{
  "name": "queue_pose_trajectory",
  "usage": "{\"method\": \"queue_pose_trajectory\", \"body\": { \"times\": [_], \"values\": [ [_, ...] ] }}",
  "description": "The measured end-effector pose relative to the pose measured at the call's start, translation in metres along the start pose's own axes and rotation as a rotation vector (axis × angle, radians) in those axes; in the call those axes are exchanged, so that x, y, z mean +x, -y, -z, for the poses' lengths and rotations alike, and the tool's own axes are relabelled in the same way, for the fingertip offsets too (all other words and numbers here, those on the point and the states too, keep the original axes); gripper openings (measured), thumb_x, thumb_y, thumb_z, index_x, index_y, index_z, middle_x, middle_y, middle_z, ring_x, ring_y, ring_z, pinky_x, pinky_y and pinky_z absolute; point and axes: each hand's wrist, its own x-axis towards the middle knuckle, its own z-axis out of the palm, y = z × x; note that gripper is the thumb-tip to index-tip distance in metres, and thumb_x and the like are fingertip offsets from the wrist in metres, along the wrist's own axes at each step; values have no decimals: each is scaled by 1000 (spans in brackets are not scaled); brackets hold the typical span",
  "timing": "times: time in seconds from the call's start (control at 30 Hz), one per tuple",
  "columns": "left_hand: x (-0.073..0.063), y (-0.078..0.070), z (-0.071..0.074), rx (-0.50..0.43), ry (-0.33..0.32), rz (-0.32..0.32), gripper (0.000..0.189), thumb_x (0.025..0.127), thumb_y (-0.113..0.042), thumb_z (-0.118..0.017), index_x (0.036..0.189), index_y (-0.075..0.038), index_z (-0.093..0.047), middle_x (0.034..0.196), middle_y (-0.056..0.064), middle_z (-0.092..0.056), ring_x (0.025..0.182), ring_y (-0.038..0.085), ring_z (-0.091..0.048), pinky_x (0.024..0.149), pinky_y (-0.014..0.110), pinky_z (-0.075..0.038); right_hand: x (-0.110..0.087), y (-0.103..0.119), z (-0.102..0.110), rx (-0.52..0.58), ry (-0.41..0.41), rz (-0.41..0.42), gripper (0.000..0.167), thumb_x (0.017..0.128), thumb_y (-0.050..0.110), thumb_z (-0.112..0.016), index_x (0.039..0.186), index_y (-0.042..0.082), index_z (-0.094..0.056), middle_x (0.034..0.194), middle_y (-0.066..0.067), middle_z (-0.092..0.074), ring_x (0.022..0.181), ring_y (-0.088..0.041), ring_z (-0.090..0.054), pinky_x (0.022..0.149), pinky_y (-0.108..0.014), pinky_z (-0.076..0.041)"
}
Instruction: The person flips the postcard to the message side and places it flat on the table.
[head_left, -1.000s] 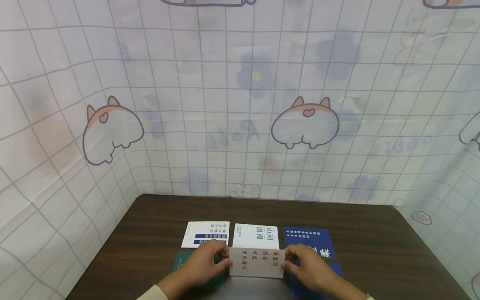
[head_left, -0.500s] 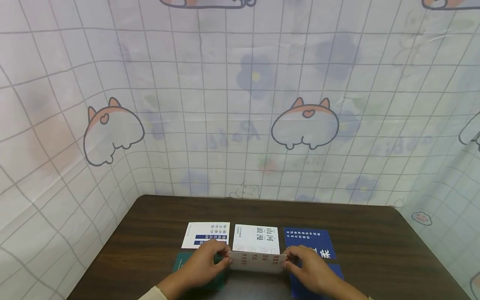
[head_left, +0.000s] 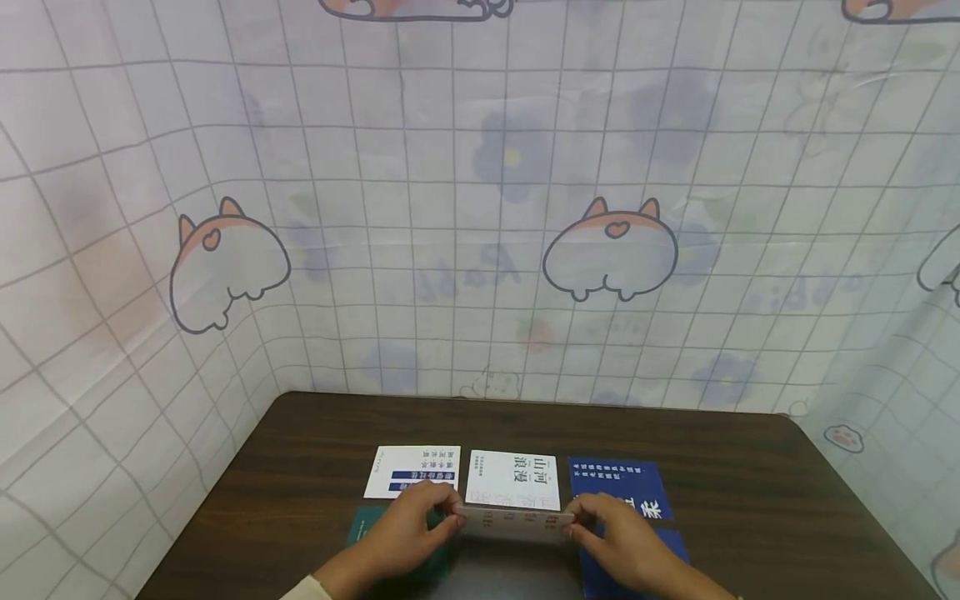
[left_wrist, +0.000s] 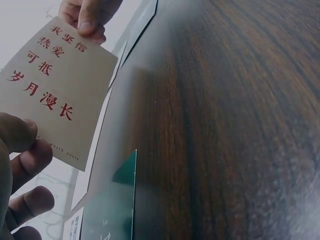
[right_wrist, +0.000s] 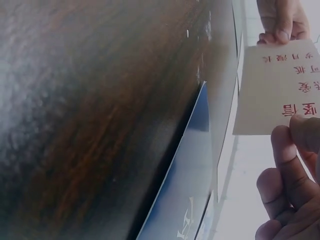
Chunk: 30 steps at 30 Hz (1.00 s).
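Now you're holding the red-lettered card [head_left: 513, 526] at its two ends, your left hand [head_left: 411, 527] pinching one between thumb and fingers, your right hand [head_left: 621, 537] pinching the other. It's at the near middle of the table [head_left: 772, 500], right in front of the middle white card [head_left: 498, 482], with the green card [head_left: 364, 522] below your left hand and the lower blue card [head_left: 600, 583] below your right. And look, it's tipping: a second ago its face showed plainly; now you see it steeply slanted, while your hands barely shift.
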Motion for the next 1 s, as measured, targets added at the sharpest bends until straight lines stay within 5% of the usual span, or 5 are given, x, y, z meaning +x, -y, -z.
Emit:
{"method": "queue_pose_trajectory", "body": {
  "times": [0.43,0.7,1.0],
  "values": [
    [-4,-1,1,9,-6,13,14,92,-9,-74,91,-21,-67,93,-16,-63,88,8,-57,81,34,-49,-1,3,-1,3,1,-44,22,91,7,-75,94,28,-68,94,18,-62,89,-3,-58,81,-33,-52],
    [-6,1,1,29,-2,-3,12,90,-9,-76,89,-20,-70,93,-15,-66,88,9,-58,83,34,-48,-2,2,-1,10,29,-73,16,93,12,-75,95,27,-69,95,7,-66,91,-4,-58,83,-36,-51],
    [-7,1,0,25,15,29,18,97,-10,-65,95,-27,-69,97,-20,-64,95,5,-57,87,38,-47,-4,2,-1,21,52,-103,11,97,19,-71,97,29,-71,100,15,-63,96,-6,-60,86,-40,-52]
  ]
}}
